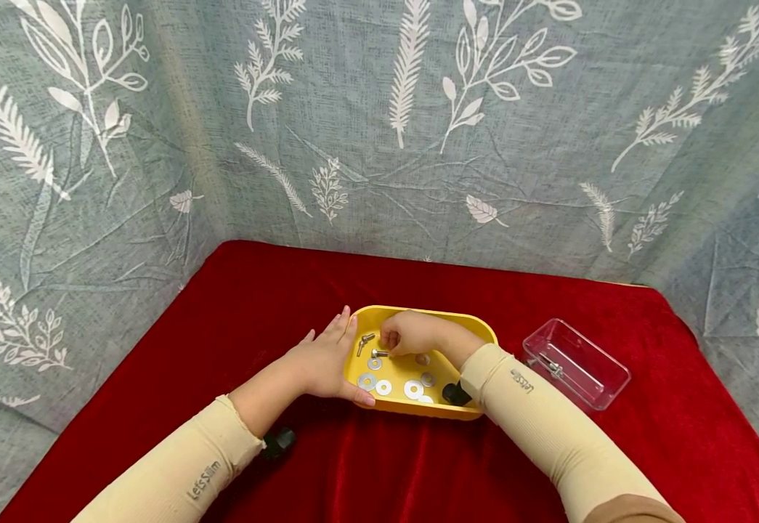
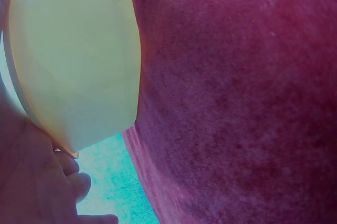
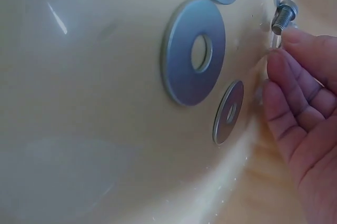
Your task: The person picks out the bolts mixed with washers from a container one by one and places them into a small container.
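Note:
A yellow tray point(image 1: 412, 409) stands on the red cloth. My left hand point(image 1: 323, 363) rests on its left end, fingers spread along the rim and thumb over the front corner. My right hand point(image 1: 415, 333) reaches inside, thumb and fingers bent together. Right at the thumb tip is a silver bolt point(image 3: 284, 17); I cannot tell whether the fingers pinch it. More bolt hardware point(image 1: 364, 343) lies by the tray's left wall. Several flat washers point(image 3: 194, 52) are spread over the tray floor. In the left wrist view, the tray's outer wall point(image 2: 76, 60) is beside the hand.
Right of the tray sits a clear plastic box point(image 1: 593, 347) with small metal pieces point(image 1: 552, 368) in it, close to the right forearm. Red cloth point(image 1: 287, 290) covers the table. A grey-green leaf-patterned curtain point(image 1: 366, 145) hangs behind and at both sides.

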{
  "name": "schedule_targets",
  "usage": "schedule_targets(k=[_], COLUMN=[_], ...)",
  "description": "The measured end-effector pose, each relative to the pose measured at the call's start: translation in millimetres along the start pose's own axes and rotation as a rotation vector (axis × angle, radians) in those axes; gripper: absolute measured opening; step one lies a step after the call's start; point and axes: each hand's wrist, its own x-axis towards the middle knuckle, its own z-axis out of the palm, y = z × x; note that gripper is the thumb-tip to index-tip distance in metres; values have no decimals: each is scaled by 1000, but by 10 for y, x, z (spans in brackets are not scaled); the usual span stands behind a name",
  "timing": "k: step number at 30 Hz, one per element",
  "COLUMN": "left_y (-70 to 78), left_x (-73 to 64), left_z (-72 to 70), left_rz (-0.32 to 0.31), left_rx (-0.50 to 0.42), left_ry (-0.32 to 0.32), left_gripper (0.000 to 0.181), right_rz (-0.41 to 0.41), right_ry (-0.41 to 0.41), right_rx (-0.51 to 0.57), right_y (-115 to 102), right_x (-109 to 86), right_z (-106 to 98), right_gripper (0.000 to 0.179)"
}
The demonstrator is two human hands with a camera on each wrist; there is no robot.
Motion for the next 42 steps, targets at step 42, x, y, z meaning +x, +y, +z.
schedule_targets(k=[42], left_y=[15], left_x=[-27], left_z=[-19], left_rz=[9], left_rx=[-11], left_ry=[-8], left_gripper=[136], right_rz=[-66], right_ry=[-49], right_rx=[50], right_y=[26], right_x=[48], right_z=[90], right_gripper=[34])
